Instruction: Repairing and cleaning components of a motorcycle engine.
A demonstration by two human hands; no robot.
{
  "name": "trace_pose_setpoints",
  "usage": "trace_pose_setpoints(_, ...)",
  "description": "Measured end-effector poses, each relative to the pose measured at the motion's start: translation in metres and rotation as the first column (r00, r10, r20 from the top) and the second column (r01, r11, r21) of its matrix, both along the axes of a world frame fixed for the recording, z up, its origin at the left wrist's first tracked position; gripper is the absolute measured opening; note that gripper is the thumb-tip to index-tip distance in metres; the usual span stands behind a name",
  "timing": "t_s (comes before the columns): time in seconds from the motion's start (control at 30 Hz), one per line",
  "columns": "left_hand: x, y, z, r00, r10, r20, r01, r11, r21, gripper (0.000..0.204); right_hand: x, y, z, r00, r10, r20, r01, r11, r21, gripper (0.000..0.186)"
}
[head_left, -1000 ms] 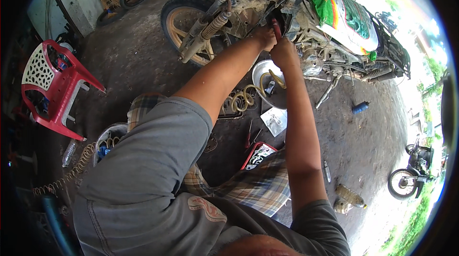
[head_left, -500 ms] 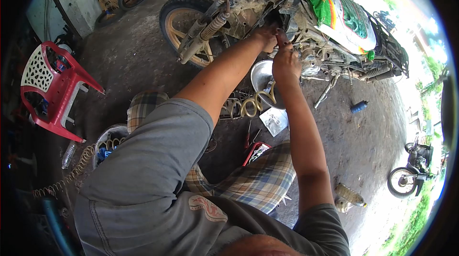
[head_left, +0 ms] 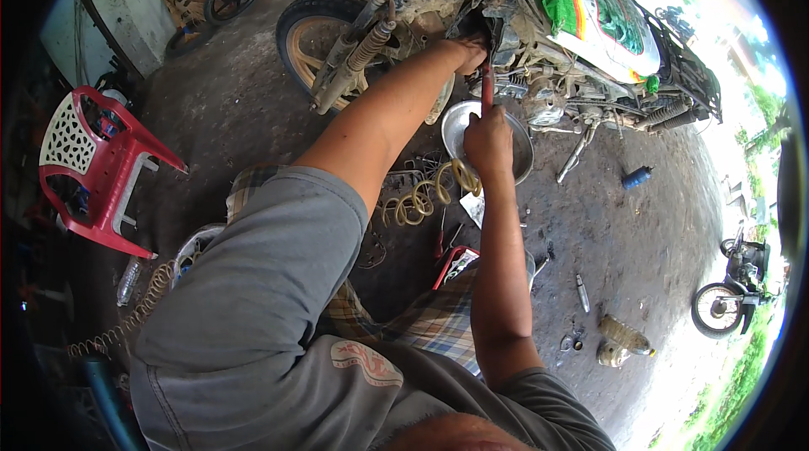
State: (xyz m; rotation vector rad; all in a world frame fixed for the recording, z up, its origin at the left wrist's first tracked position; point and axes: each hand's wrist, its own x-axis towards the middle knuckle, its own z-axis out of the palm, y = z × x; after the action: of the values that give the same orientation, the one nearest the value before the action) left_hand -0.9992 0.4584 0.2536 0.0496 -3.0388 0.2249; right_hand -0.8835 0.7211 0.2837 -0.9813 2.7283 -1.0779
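At the upper middle, my left hand [head_left: 469,55] reaches into a dark opening in the frame of a dirty, stripped motorcycle [head_left: 552,89], fingers curled; what they grip is hidden. My right hand [head_left: 490,141] is closed on a red-handled tool [head_left: 487,89], held upright in the picture just below my left hand, its upper end at the opening. Behind my right hand lies a round metal basin [head_left: 519,166], with coiled yellowish tubing [head_left: 421,202] beside it. The front wheel [head_left: 301,30] and fork [head_left: 358,64] are left of my hands.
A red plastic chair [head_left: 114,190] stands at left. A red tray [head_left: 451,266], a white sheet [head_left: 472,207], a blue bottle [head_left: 637,177], small parts and a dirty jug [head_left: 624,335] lie on the ground. Another motorbike [head_left: 731,299] stands at right.
My right hand has come back toward me with the red tool, showing more of it below the opening. My left hand has shifted slightly upward in the picture and stays at the opening.
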Motion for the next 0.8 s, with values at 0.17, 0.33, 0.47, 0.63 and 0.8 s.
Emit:
trace_pose_setpoints(0.17, -0.001, -0.009, -0.003, 0.978, -0.099, -0.184, 0.129, 0.978, 0.161, 0.045, 0.030, 0.010, -0.028, 0.997, -0.074, -0.016, 0.072, 0.991, -0.109, 0.028)
trace_pose_setpoints(0.33, 0.007, 0.012, 0.028, 0.984, 0.135, 0.116, -0.159, 0.958, 0.237, 0.040, 0.024, 0.011, -0.060, 0.997, -0.080, 0.020, 0.082, 0.985, -0.154, 0.026)
trace_pose_setpoints(0.47, 0.016, 0.023, 0.038, 0.972, 0.192, 0.137, -0.221, 0.944, 0.245, 0.036, 0.004, 0.004, -0.075, 1.000, -0.006, 0.005, 0.007, 0.989, -0.147, 0.025)
trace_pose_setpoints(0.63, 0.020, 0.023, 0.039, 0.981, 0.169, 0.097, -0.186, 0.960, 0.209, 0.035, -0.025, -0.009, -0.072, 1.000, -0.015, -0.008, 0.014, 0.995, -0.099, 0.024)
trace_pose_setpoints(0.8, 0.024, 0.027, 0.042, 0.978, 0.182, 0.100, -0.200, 0.954, 0.221, 0.036, -0.044, -0.020, -0.072, 1.000, 0.008, 0.002, -0.008, 0.998, -0.054, 0.021)
